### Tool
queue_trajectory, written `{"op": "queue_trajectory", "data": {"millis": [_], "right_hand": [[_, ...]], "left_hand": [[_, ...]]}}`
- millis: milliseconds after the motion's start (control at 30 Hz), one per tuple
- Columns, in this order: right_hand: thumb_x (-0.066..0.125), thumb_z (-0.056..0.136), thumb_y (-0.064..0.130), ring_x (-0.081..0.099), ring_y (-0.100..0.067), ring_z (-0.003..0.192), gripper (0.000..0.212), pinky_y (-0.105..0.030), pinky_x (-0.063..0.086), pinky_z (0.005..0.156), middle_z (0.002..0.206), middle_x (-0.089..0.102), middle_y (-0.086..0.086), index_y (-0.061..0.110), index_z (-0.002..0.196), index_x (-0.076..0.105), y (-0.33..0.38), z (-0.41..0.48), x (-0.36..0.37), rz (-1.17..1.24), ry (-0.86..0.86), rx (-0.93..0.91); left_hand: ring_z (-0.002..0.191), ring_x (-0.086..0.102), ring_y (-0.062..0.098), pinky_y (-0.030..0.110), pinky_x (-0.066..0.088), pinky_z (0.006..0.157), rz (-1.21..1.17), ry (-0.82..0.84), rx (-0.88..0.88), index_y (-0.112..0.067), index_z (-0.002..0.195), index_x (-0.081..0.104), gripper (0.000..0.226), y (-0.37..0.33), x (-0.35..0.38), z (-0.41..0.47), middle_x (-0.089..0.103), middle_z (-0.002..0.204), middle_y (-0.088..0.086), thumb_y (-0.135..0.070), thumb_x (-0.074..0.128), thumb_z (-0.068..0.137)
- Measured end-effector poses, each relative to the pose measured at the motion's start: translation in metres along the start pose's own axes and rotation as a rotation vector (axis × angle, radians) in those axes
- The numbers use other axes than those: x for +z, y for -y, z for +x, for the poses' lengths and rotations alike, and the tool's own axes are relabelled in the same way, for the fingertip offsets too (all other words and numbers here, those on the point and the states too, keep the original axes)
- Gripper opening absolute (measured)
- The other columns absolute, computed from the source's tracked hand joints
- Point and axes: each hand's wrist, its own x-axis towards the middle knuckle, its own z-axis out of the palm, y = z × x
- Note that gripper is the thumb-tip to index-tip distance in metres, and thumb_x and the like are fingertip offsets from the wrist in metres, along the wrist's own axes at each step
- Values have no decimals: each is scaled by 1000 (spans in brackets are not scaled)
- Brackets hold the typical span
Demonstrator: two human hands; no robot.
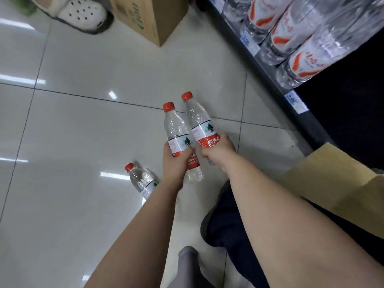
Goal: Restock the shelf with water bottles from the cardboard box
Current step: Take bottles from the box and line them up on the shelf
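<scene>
Red-capped water bottles fill both hands: left hand [173, 163] fingers wrap one bottle [176, 132], right hand [218, 151] fingers wrap another [199, 123]. A third bottle [141, 179] lies on the tiled floor [83, 132].

Pretty sure we're standing in a small shop or convenience store aisle here. The giveaway is the dark shelf [276, 80] running along the right side: its front edge carries little blue price tags [293, 100], and above them sit rows of big shrink-wrapped water bottles [295, 42] with matching red and white labels. On the glossy tiled floor [83, 121] just left of the shelf's far end we see a cardboard box [158, 19], like stock waiting to go out.
</scene>
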Motion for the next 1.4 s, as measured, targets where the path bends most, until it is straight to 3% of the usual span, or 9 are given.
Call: {"op": "queue_trajectory", "data": {"millis": [133, 300, 433, 633, 800, 867, 1000, 1200, 1400], "right_hand": [[82, 60, 14, 58, -22, 98, 77, -32, 50, 80, 111, 58, -3, 16, 127, 43, 39, -50, -86, 19, -92, -103], [80, 60, 13, 63, -15, 74, 52, -29, 55, 59, 88, 63, -2, 14, 105, 56, 46, -155, -186, 188, -336, -251], [83, 44, 29, 71, -23, 77, 61, -46, 61, 66, 90, 71, -7, 16, 101, 63, 13, -247, -239, 339, -512, -369], [82, 68, 18, 65, -12, 80, 45, -26, 51, 63, 93, 68, 3, 20, 106, 56, -52, -363, -276, 578, -778, -551], [82, 70, 27, 68, -16, 83, 42, -35, 57, 72, 92, 70, 2, 21, 106, 61, -99, -408, -292, 748, -932, -601], [81, 72, 29, 70, -20, 86, 42, -40, 58, 76, 95, 70, -1, 22, 108, 61, -116, -414, -297, 845, -929, -616], [74, 80, 37, 68, -21, 96, 48, -44, 56, 86, 107, 69, -1, 23, 122, 58, -143, -417, -306, 1012, -893, -623], [67, 86, 33, 68, -25, 100, 46, -47, 53, 90, 113, 69, -6, 23, 129, 52, -154, -392, -335, 1189, -767, -618], [80, 74, 22, 70, -16, 98, 60, -44, 51, 95, 110, 71, 3, 22, 127, 51, -137, -341, -397, 1009, -778, -631]], "left_hand": [[92, 70, 20, 36, 59, 75, -12, 199, 136, -14, 122, 48, 68, -75, 37, -36, 67, 108, 8, -26, 81, 63], [88, 71, 26, 47, 60, 78, -23, 444, 235, -21, 111, 49, 59, -146, 85, -120, 67, 104, 8, -27, 80, 61], [80, 73, 29, 44, 60, 68, -43, 660, 343, -18, 113, 52, 54, -184, 120, -205, 70, 103, 14, -19, 80, 68], [69, 69, 25, 38, 58, 60, -53, 889, 379, -12, 114, 55, 38, -201, 164, -338, 70, 93, 14, -16, 73, 81], [65, 70, 23, 38, 58, 61, -94, 1036, 297, -8, 110, 60, 30, -186, 186, -407, 72, 83, 12, -19, 71, 85], [65, 70, 22, 38, 59, 64, -77, 1071, 284, -9, 106, 61, 26, -176, 194, -420, 72, 78, 9, -21, 71, 85], [80, 68, 26, 46, 55, 82, -23, 1116, 274, -9, 115, 61, 35, -155, 210, -425, 70, 91, 13, -25, 71, 85], [81, 70, 27, 40, 56, 73, 5, 1121, 313, -12, 117, 62, 34, -154, 249, -408, 72, 97, 16, -23, 70, 85], [78, 70, 28, 39, 57, 69, 49, 1135, 416, -10, 112, 64, 25, -193, 316, -374, 73, 97, 20, -13, 65, 88]]}}
